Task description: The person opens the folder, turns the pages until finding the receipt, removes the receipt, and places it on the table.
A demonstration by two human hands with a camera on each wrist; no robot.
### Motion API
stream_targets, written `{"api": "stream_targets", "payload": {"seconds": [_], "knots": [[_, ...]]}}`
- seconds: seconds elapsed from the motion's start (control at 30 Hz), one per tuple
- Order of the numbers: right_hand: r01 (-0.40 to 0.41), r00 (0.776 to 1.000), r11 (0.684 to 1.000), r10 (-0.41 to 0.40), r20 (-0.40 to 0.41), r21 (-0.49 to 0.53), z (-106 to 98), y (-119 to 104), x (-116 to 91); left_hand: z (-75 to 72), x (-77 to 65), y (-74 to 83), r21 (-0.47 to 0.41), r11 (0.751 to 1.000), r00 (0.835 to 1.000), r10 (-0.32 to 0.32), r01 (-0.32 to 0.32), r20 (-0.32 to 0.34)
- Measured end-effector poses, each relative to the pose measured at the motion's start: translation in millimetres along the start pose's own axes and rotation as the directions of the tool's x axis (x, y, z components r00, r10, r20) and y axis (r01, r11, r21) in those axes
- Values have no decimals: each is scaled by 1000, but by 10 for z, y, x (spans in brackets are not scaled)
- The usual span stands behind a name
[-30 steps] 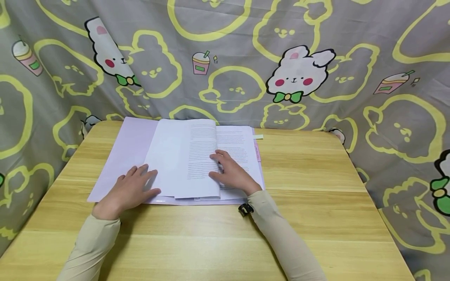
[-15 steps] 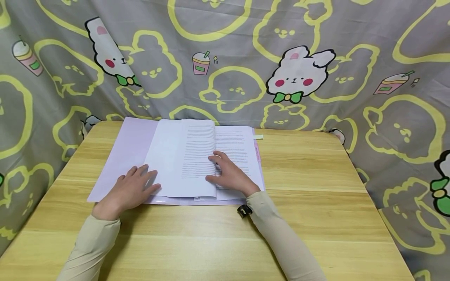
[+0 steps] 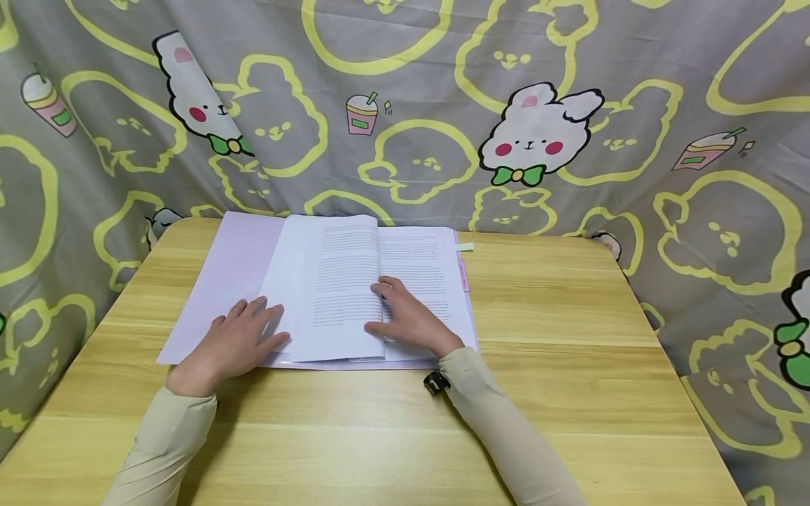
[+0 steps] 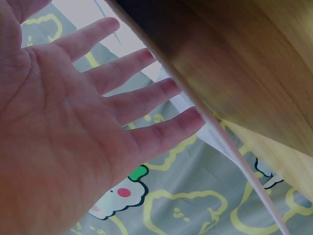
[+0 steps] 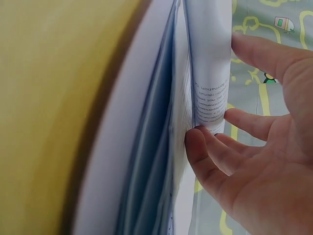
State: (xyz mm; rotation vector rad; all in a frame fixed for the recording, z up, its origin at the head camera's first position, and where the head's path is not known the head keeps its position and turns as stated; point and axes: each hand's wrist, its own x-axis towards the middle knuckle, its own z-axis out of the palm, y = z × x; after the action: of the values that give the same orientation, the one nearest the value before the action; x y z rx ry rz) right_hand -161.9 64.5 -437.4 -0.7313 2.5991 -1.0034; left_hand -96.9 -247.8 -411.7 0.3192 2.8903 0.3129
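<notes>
- where does the lavender folder (image 3: 239, 256) lie?
- spread wide along the far edge of the bench (image 3: 557, 407), nearer the far left corner than the far right one. loose white sheets lie inside it.
- and the left hand (image 3: 229, 344)?
- it rests on the folder's left part, fingers straight and apart, the thumb over the white sheets. its wrist crosses the folder's near side.
- what about the right hand (image 3: 413, 316)?
- thumb and fingers stand apart – the tips touch the curved edge of a printed page (image 3: 348, 274). the page bows up and over toward the left edge of the bench, and more printed sheets (image 3: 414, 246) lie flat to its right.
- anything poking out?
- a pale green tab (image 3: 465, 247) and a pink tab (image 3: 464, 274), both on the side toward the right edge of the bench.
- and around it all?
- a small black device (image 3: 436, 382) by the cuff of the right beige sleeve (image 3: 500, 422) – and a grey curtain (image 3: 418, 42) with bunny and bear outlines behind the far edge.
</notes>
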Motion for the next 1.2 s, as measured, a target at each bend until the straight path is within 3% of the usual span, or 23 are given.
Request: {"api": "stream_targets", "payload": {"seconds": [1.2], "knots": [[30,997,998,-26,67,-53,57,-148,-51,4,4,15,-18,1000,999,-24,24,22]]}}
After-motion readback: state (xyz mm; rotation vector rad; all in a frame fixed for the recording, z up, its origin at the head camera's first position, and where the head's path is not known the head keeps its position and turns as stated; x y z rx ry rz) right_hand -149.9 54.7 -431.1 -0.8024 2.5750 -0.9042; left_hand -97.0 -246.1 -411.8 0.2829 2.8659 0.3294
